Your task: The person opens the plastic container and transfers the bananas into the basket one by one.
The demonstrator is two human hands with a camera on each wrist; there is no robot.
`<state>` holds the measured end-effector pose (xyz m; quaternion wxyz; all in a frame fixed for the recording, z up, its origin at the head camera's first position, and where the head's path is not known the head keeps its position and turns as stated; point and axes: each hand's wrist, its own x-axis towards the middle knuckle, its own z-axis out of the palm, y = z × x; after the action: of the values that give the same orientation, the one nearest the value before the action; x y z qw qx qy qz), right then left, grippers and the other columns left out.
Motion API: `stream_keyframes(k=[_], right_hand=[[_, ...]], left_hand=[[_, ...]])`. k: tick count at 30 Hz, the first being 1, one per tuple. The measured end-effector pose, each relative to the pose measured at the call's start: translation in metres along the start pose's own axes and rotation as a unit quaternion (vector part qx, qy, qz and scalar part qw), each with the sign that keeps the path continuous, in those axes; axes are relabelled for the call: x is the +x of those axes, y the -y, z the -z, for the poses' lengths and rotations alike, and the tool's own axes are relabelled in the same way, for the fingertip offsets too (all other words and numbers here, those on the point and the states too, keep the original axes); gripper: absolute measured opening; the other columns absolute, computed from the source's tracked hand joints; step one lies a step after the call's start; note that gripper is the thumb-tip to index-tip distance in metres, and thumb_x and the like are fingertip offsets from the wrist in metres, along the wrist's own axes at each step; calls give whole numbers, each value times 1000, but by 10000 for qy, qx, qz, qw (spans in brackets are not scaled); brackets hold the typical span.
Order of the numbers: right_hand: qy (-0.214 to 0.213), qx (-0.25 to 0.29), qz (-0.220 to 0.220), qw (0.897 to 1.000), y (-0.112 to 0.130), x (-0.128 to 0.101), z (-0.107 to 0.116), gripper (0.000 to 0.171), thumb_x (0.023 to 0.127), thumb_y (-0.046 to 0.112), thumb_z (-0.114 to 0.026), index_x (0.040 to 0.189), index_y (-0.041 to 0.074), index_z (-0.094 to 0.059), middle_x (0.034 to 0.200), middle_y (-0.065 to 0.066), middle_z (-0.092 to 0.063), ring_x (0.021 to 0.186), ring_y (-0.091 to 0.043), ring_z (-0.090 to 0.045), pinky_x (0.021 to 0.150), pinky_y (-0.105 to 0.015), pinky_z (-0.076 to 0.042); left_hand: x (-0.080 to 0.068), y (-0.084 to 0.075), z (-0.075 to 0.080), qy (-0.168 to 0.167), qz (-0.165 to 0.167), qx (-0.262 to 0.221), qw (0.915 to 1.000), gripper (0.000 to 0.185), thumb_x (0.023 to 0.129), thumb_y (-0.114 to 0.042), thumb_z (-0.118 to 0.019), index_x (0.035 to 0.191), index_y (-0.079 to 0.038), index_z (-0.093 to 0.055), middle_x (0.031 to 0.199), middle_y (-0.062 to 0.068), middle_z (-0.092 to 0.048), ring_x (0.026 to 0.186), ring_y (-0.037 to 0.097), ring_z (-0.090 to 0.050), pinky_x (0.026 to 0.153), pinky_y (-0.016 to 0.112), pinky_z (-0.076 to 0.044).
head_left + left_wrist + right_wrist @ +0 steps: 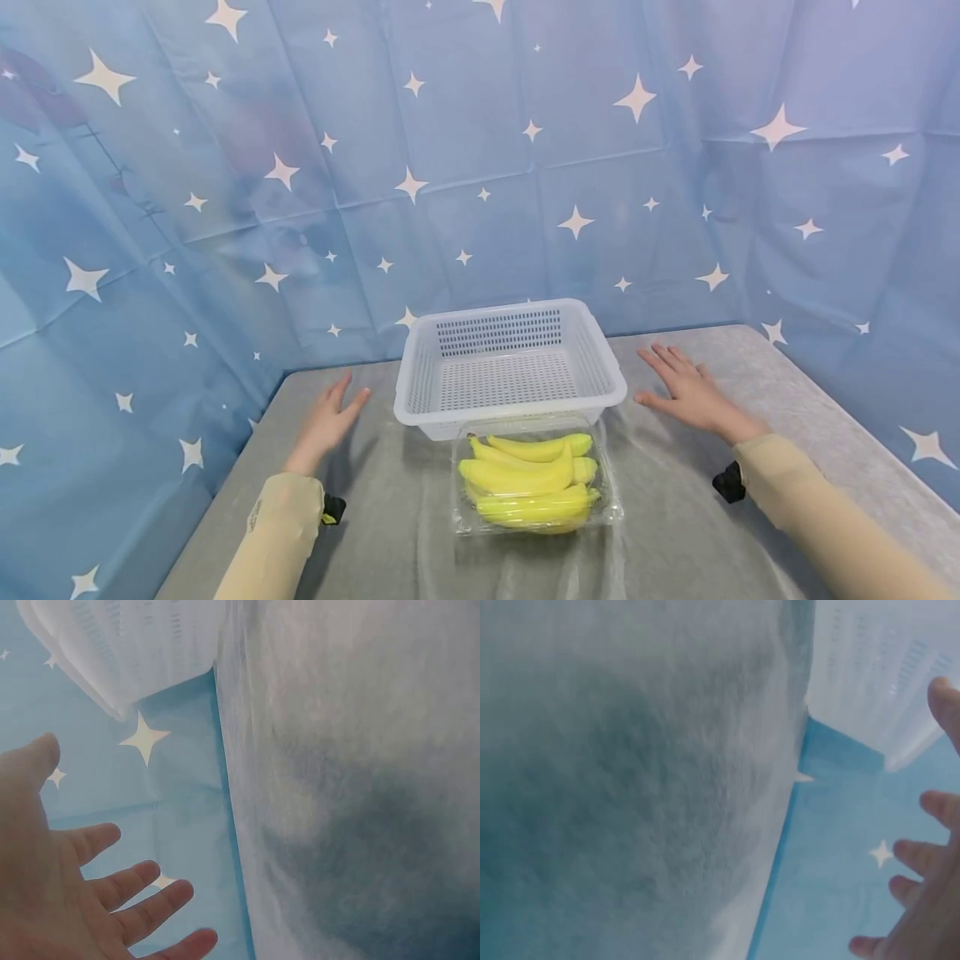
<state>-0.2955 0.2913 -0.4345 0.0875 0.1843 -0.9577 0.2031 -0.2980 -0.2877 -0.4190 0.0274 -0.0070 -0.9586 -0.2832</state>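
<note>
No text, label, brand or number could be read anywhere; a small mark on the left sleeve (255,518) was too blurred.

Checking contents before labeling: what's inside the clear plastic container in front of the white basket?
The clear plastic container holds several yellow bananas, lid shut over them. Stacked fruit hides the container's bottom and any lower bananas. The white basket behind shows nothing inside.

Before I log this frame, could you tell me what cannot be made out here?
- Bananas: exact count unclear in head view; they overlap inside the clear box.
- Basket: cut off by the edge in both wrist views.
- Right hand: cut off in right wrist view.
</note>
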Motion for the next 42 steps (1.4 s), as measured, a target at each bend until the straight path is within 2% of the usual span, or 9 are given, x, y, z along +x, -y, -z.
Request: stream_keyframes(k=[8, 14, 22, 25, 28, 32, 34, 38, 42], right_hand=[[-501, 320, 485, 9971, 4, -4, -3, 77, 91, 38, -66, 148, 0, -32, 150, -30, -26, 138, -51, -17, 101, -74, -15], [-754, 642, 663, 9929, 8, -5, -1, 72, 92, 32, -67, 148, 3, -33, 150, -28, -28, 136, -51, -22, 100, -72, -21], [-1113, 1287, 693, 9830, 18, -10, 4, 62, 93, 22, -66, 145, 1, -38, 146, -27, -36, 132, -50, -31, 96, -70, -29], [-1470, 1361, 793, 9765, 21, -13, 5, 56, 92, 16, -66, 142, 3, -44, 142, -24, -43, 128, -45, -39, 93, -63, -37], [-1869, 1239, 978, 9696, 27, -14, 7, 51, 90, 10, -68, 138, 4, -50, 138, -19, -49, 126, -30, -45, 94, -42, -41], [-2173, 1240, 1371, 9584, 39, -15, 11, 50, 86, 3, -70, 133, 3, -54, 134, -16, -53, 126, -8, -42, 96, -15, -33], [-2267, 1285, 1676, 9508, 46, -15, 12, 50, 83, 0, -71, 131, 2, -56, 132, -15, -55, 126, -7, -42, 100, -12, -29], [-2318, 1290, 2185, 9391, 62, -16, 14, 48, 78, -4, -74, 124, 2, -61, 127, -15, -57, 122, -21, -49, 103, -16, -30], [-2165, 1354, 2507, 9338, 80, -21, 13, 42, 78, -3, -74, 118, 3, -65, 124, -17, -59, 118, -26, -53, 103, -17, -32]], left_hand=[[-7, -5, 0, -268, 128, -570, 9979, 79, 98, -61, -32, 151, -3, -27, 150, 26, -30, 135, 42, -32, 109, 57, -25], [-12, -11, -1, -101, 191, -1214, 9924, 77, 98, -61, -33, 151, -5, -28, 146, 27, -36, 107, 37, -61, 100, 56, -38], [-14, 0, -18, -173, 294, -1706, 9848, 60, 102, -47, -40, 141, -2, -44, 129, 23, -54, 92, 31, -65, 81, 43, -51], [-19, 2, -26, 23, 496, -2410, 9692, 55, 101, -42, -47, 136, 0, -50, 118, 23, -58, 82, 28, -66, 68, 38, -55], [-24, -1, -30, 273, 564, -3152, 9469, 50, 100, -37, -53, 132, 2, -53, 110, 23, -60, 75, 26, -66, 62, 38, -56], [-30, -11, -35, 636, 565, -3673, 9262, 46, 99, -32, -55, 130, 3, -55, 105, 21, -60, 75, 25, -66, 61, 38, -57], [-32, -15, -39, 834, 561, -3768, 9208, 46, 99, -32, -55, 129, 3, -54, 104, 21, -60, 76, 24, -66, 62, 38, -57], [-36, -18, -52, 1214, 438, -3854, 9137, 50, 99, -32, -54, 130, 7, -51, 97, 16, -61, 74, 21, -66, 62, 36, -56], [-42, -17, -60, 1556, 357, -3919, 9061, 54, 99, -35, -54, 131, 8, -49, 93, 11, -62, 74, 19, -66, 62, 35, -56]])
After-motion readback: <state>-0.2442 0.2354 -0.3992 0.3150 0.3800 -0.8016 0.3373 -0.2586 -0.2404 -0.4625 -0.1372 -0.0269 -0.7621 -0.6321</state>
